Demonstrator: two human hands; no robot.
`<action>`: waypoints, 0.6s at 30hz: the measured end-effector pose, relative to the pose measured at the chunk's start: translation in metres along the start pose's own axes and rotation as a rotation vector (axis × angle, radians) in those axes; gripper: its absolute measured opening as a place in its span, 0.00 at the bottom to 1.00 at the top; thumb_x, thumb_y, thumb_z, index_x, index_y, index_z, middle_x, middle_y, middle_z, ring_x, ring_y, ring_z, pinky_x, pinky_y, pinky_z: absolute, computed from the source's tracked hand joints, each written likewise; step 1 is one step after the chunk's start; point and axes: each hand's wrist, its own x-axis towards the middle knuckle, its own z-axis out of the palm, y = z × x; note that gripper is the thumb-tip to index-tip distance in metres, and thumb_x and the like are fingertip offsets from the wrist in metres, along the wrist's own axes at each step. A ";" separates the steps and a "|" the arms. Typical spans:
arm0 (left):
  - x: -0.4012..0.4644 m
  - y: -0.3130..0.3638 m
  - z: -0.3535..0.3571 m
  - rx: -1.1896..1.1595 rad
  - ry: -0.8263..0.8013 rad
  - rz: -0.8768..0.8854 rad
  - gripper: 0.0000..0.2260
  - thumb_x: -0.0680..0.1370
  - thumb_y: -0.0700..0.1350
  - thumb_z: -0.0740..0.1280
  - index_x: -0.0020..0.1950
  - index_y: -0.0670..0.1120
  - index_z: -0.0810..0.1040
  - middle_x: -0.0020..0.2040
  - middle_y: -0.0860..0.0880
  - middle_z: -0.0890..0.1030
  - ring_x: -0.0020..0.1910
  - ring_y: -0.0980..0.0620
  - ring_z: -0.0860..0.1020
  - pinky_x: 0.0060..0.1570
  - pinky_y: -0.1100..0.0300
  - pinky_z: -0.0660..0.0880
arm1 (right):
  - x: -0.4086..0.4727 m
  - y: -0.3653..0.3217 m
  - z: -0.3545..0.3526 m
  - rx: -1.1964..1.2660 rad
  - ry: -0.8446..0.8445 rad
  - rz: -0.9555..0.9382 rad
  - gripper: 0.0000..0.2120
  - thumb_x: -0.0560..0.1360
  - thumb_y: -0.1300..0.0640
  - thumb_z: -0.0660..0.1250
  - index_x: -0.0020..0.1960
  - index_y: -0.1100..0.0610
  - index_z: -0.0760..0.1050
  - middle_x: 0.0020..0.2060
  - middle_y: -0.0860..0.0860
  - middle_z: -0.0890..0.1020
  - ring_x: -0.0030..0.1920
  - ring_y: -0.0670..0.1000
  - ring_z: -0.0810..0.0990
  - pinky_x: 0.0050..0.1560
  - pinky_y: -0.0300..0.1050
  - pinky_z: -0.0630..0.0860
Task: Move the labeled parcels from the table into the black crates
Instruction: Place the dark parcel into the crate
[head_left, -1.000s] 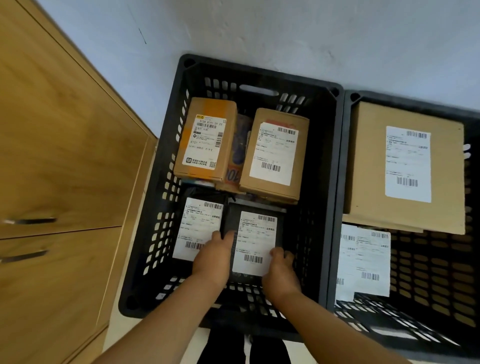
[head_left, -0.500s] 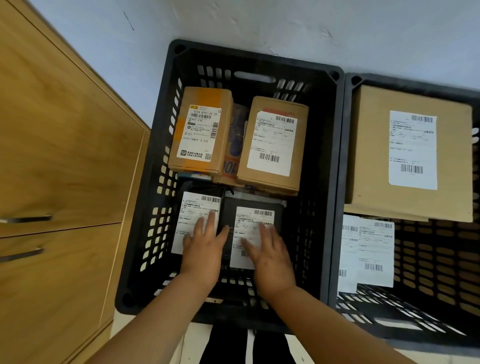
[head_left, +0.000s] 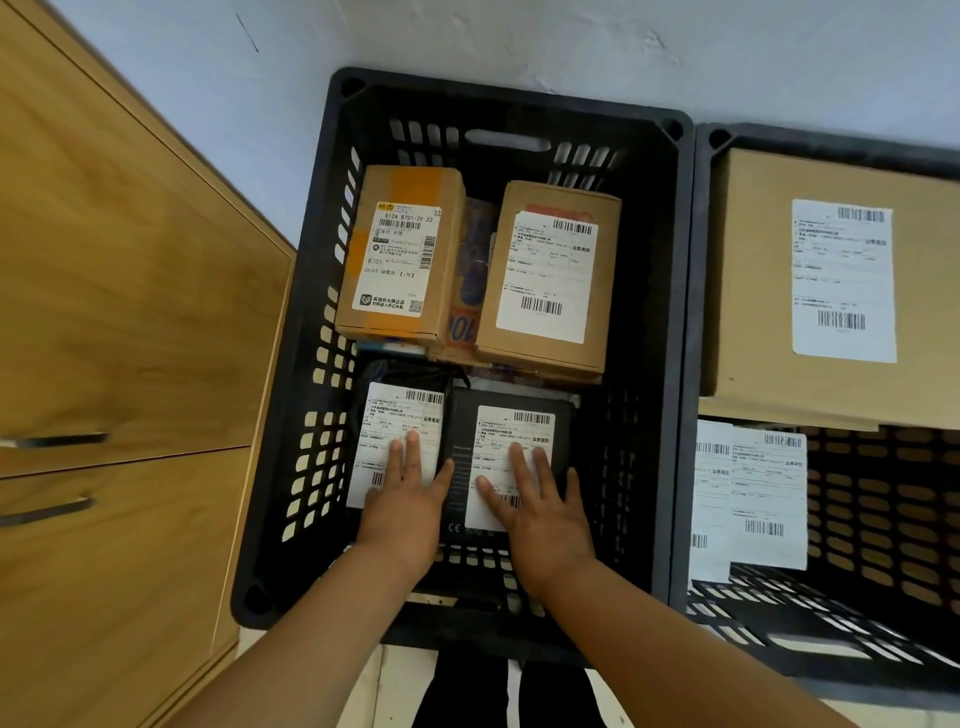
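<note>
Resting flat, fingers straight, the right hand (head_left: 540, 514) presses the black parcel (head_left: 511, 462) in the left crate (head_left: 670, 364). Its long axis runs toward the wall, barcode farthest. The left hand (head_left: 405, 499) lies open on the neighbouring parcel (head_left: 397, 441).

Parcel-sorting room: black crates (head_left: 680, 364) of labelled parcels (head_left: 545, 275), wooden cabinet (head_left: 119, 312).

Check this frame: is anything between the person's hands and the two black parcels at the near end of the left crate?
Nothing visible. The left hand lies flat on the label of the left black parcel, and the right hand lies flat on the label of the right black parcel. Both parcels already sit inside the left crate, in front of two cardboard boxes.
</note>
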 end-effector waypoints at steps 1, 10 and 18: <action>0.000 0.000 0.000 0.003 -0.003 0.002 0.42 0.76 0.38 0.66 0.77 0.54 0.38 0.73 0.39 0.28 0.75 0.40 0.34 0.70 0.49 0.63 | 0.000 0.000 0.000 0.002 -0.004 -0.002 0.46 0.75 0.52 0.65 0.74 0.41 0.31 0.71 0.57 0.25 0.72 0.62 0.27 0.71 0.66 0.37; 0.004 -0.001 -0.011 -0.016 -0.102 0.009 0.41 0.76 0.34 0.63 0.77 0.55 0.40 0.73 0.41 0.28 0.75 0.42 0.34 0.70 0.48 0.63 | -0.001 0.004 -0.025 -0.025 -0.120 -0.010 0.42 0.76 0.53 0.64 0.76 0.41 0.36 0.74 0.56 0.30 0.74 0.62 0.32 0.72 0.66 0.40; -0.053 -0.017 -0.039 -0.122 0.090 0.054 0.33 0.79 0.37 0.59 0.78 0.53 0.46 0.78 0.44 0.39 0.77 0.45 0.43 0.75 0.51 0.52 | -0.072 0.027 -0.076 0.265 0.229 0.108 0.27 0.76 0.60 0.62 0.73 0.49 0.62 0.68 0.55 0.68 0.65 0.57 0.68 0.62 0.51 0.69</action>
